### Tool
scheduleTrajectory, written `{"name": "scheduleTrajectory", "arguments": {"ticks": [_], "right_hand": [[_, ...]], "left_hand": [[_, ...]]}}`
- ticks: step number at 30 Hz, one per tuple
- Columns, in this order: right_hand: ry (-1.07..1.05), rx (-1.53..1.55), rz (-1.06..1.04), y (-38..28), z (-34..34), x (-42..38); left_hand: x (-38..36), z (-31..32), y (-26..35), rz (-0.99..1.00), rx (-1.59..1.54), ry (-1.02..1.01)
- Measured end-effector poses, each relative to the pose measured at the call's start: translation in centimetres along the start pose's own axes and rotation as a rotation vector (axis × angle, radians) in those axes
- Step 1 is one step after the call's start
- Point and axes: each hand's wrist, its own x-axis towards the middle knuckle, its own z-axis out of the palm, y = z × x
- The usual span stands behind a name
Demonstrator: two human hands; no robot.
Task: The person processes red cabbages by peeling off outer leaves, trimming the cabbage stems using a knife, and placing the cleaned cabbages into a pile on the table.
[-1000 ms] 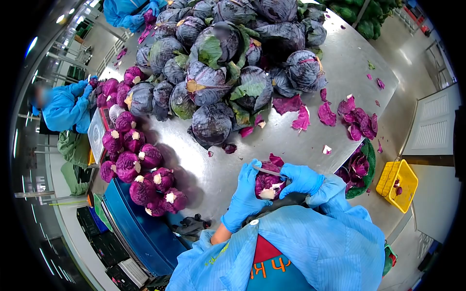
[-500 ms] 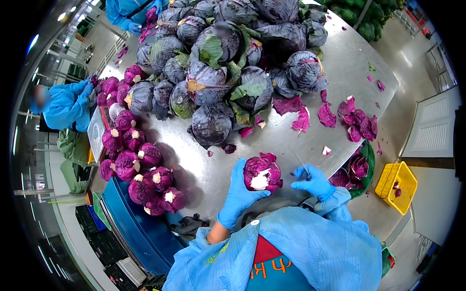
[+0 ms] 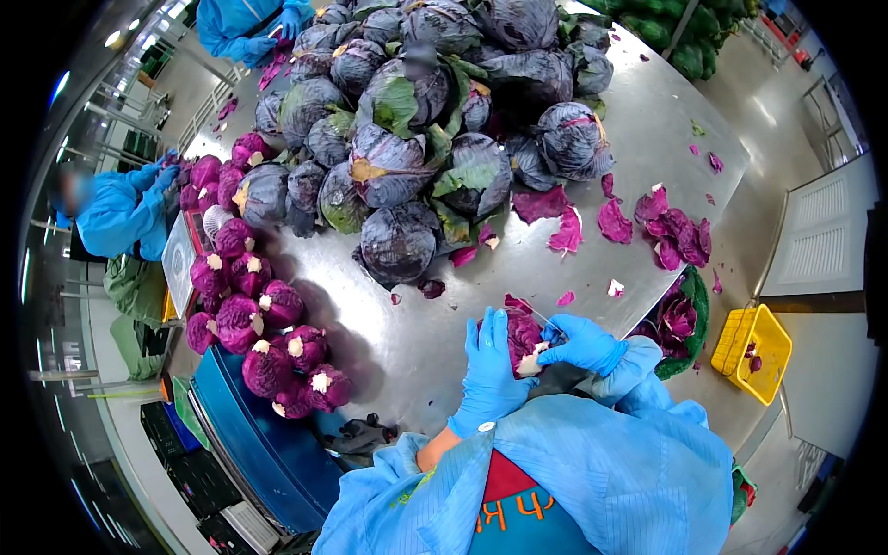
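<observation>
My left hand, in a blue glove, is wrapped round the left side of a peeled red cabbage near the table's front edge. The cabbage's pale cut stem end faces down and right. My right hand, also gloved in blue, is closed with its fingertips against the cabbage by the stem. A thin blade, apparently a small knife, sticks out from these fingers; its handle is hidden in the hand. Several trimmed red cabbages with white stem ends are grouped to the left.
Dark unpeeled cabbages are heaped across the metal table. Loose purple leaves lie at the right. A green basket of leaves and a yellow crate stand beyond the right edge. Two co-workers in blue are at the far left.
My right hand has moved left and now touches the cabbage. The cabbage has turned, its white stem end shifting down and right. My left hand has moved slightly right with it.
</observation>
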Motion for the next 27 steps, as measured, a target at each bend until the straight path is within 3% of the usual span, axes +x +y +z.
{"name": "scheduleTrajectory", "arguments": {"ticks": [3,18,21,22,24,25,27], "right_hand": [[-0.014,-0.05,0.039,0.1,-0.1,-0.1],[-0.031,-0.115,-0.193,-0.3,0.2,-2.2],[-0.013,0.02,-0.112,-1.6,0.4,-2.9],[-0.097,0.079,-0.151,-1.8,0.3,-3.6],[-0.27,0.193,-0.229,-1.7,-0.5,-5.5],[-0.335,0.308,-0.131,-1.4,-0.9,-6.5],[-0.064,0.521,-0.008,-1.1,-1.7,-6.9]], "left_hand": [[0.2,0.0,0.2,0.043,0.019,-0.02],[0.5,-1.1,1.3,-0.038,0.019,-0.031],[0.5,-0.4,0.9,0.003,0.026,0.026],[0.5,-0.1,0.6,0.031,0.026,0.056],[1.2,-0.7,-0.4,-0.261,-0.117,0.077],[2.0,-2.6,-0.8,-0.272,-0.306,0.046],[2.2,-3.0,-2.8,-0.29,-0.454,0.037]]}}
